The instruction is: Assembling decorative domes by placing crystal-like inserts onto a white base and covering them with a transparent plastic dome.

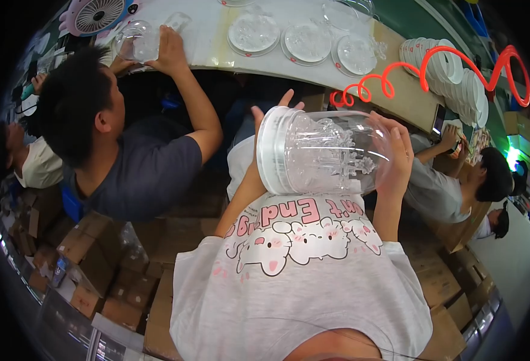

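Observation:
Lying on its side in front of my chest is a clear dome [370,144] on a round white base [271,150]. Inside it stands a transparent, castle-like model [331,147] with many thin spires. My right hand [401,147] wraps round the rounded end of the dome. Against the white base, on the other side, my left hand [258,120] supports it; its palm is mostly hidden, and some fingertips stick out beyond the rim.
On the white table [211,36] ahead stand several round bases with clear parts [307,43]. Stacked white discs [472,99] lie at the right, under a coiled red hose [424,69]. A co-worker [132,156] at the left handles another clear dome [137,42]. Cardboard boxes [90,246] are behind.

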Demonstrator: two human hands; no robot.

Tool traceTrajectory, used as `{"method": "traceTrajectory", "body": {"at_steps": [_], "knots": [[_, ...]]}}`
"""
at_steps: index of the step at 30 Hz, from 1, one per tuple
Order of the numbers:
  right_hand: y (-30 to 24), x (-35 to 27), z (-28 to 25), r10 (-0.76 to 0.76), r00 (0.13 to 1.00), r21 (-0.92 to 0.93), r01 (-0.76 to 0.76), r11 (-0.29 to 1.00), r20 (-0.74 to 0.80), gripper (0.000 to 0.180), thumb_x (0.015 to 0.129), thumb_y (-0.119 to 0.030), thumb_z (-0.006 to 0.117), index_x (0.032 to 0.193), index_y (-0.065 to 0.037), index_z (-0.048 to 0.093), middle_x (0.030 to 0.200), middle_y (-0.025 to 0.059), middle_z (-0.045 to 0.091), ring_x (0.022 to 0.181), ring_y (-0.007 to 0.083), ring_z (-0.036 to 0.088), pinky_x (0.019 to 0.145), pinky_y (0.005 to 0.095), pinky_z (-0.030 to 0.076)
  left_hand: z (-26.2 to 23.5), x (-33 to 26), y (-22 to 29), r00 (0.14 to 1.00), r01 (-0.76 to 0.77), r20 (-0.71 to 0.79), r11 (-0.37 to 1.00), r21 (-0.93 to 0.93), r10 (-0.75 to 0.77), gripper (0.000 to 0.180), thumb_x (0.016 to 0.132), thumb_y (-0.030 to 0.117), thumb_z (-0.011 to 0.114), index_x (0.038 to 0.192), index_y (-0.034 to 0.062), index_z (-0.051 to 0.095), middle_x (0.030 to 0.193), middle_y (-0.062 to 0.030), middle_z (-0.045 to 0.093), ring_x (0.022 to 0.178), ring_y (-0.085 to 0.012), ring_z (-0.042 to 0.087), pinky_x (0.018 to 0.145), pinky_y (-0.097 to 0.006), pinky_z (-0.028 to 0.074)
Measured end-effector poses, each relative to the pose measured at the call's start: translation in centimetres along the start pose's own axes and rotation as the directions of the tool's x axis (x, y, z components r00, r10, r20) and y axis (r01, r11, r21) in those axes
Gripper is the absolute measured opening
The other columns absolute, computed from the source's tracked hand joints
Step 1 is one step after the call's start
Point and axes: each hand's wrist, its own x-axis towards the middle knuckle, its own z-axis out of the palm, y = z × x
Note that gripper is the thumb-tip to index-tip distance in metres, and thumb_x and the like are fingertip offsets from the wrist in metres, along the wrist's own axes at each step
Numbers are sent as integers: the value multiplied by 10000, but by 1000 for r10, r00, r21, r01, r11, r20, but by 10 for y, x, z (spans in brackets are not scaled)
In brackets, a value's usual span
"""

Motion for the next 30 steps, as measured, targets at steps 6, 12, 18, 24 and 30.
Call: {"method": "traceTrajectory", "body": {"at_steps": [6, 12, 18, 24, 30], "knots": [[6, -6, -1, -69, 998, 19, 69, 997, -1, 307, 865, -217, 450, 1009, 46, 515, 1079, 197, 550, 1004, 249, 533, 900, 335, 361, 4, -28, -6, 980, -191, 90, 962, 197, 176, 1024, 646, 746, 446, 1362, 80, 141, 1355, -192, 260, 1166, -293, 393, 948, -429, 342], [3, -12, 6, -256, 967, -37, 255, 966, -2, 245, 820, -176, 510, 939, 29, 572, 1043, 191, 573, 1018, 270, 528, 991, 392, 273, 7, -28, 2, 999, -19, 38, 996, 82, 16, 947, 633, 567, 593, 1336, 60, 210, 1337, -211, 280, 1175, -302, 384, 951, -436, 347], [1, -14, 1, -395, 891, -54, 416, 908, 225, 208, 800, -153, 524, 912, 8, 594, 1027, 195, 587, 1076, 314, 499, 1022, 464, 163, 11, -26, 6, 999, 32, 13, 998, -46, -31, 853, 648, 478, 586, 1326, 87, 249, 1285, -212, 354, 1143, -329, 419, 933, -455, 367], [-1, -4, 8, -361, 895, -109, 399, 910, 263, 187, 798, -122, 504, 895, 9, 595, 1010, 192, 592, 1064, 318, 506, 1018, 478, 159, 28, -30, 35, 980, 166, -105, 985, -36, -169, 662, 706, 99, 481, 1327, 101, 250, 1190, -159, 455, 1075, -281, 479, 939, -374, 366], [-4, -6, 3, -357, 891, -101, 397, 912, 281, 185, 803, -115, 489, 899, 8, 589, 1026, 188, 585, 1075, 322, 495, 1017, 481, 157, 35, -29, 29, 971, 182, -160, 983, 2, -180, 702, 685, 111, 474, 1344, 138, 234, 1233, -166, 424, 1109, -301, 458, 943, -411, 365]]}}
